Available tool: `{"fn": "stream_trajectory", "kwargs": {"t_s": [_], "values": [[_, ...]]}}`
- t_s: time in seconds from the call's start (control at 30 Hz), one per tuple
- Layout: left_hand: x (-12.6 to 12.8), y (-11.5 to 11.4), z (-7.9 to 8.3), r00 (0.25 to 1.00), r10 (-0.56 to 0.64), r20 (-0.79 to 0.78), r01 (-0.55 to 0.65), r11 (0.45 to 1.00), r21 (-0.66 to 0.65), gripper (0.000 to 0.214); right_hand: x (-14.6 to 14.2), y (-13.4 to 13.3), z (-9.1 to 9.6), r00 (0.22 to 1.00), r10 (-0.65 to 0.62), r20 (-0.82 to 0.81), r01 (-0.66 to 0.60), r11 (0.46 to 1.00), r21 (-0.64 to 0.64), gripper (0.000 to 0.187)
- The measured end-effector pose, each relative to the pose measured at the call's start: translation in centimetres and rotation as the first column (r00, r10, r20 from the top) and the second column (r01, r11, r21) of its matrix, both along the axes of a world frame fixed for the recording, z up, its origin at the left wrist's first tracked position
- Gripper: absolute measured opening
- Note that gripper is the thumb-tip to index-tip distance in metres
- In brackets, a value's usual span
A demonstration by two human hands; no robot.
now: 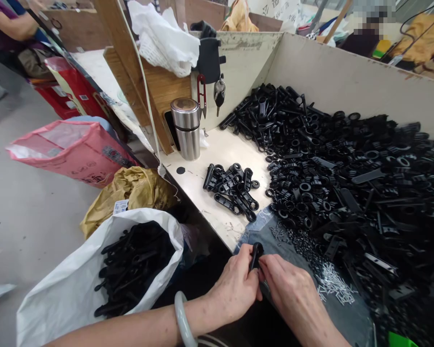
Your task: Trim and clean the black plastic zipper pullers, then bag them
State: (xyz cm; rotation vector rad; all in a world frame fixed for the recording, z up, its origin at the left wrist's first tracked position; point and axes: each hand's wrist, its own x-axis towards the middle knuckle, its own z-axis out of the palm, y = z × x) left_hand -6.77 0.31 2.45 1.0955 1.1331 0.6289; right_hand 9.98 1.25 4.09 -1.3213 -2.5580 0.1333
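My left hand [240,277], with a pale bangle [184,318] on its wrist, is closed round a black plastic part [256,255] with a rounded top end. Close against it, my right hand [287,284] has its fingers pinched at the lower side of that part; what the fingertips hold is hidden. Just beyond the hands lies a small group of black plastic arms with ring ends [235,188] on the pale tabletop. Right of my right hand, short silver pins [336,284] and tiny dark pieces [300,246] are scattered on a dark cloth [275,241].
A large heap of black plastic parts [340,178] fills the table's right side against a pale board wall [347,72]. At the left edge stand a steel flask [186,130] and a wooden post [130,72]. Below left, a white sack [68,279] holds black parts. Other people are farther back.
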Motion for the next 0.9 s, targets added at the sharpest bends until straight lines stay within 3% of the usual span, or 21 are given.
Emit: {"fn": "stream_trajectory", "kwargs": {"t_s": [0.33,0.6,0.9], "values": [[0.1,-0.1,0.0,1.000,0.001,-0.004,-0.001,0.999,0.044,0.031,0.3,0.4,-0.2,0.984,-0.021,0.180,0.025,1.000,-0.018,0.020],[0.3,0.1,0.7,0.999,0.029,-0.035,-0.027,0.998,0.053,0.027,-1.0,0.6,1.6,0.962,-0.049,0.269,0.086,0.988,-0.129,0.026],[0.5,0.4,-0.3,0.989,0.037,0.141,-0.027,0.997,-0.077,0.026,-1.5,-0.4,2.1,0.972,0.035,0.232,0.000,0.989,-0.150,0.024]]}}
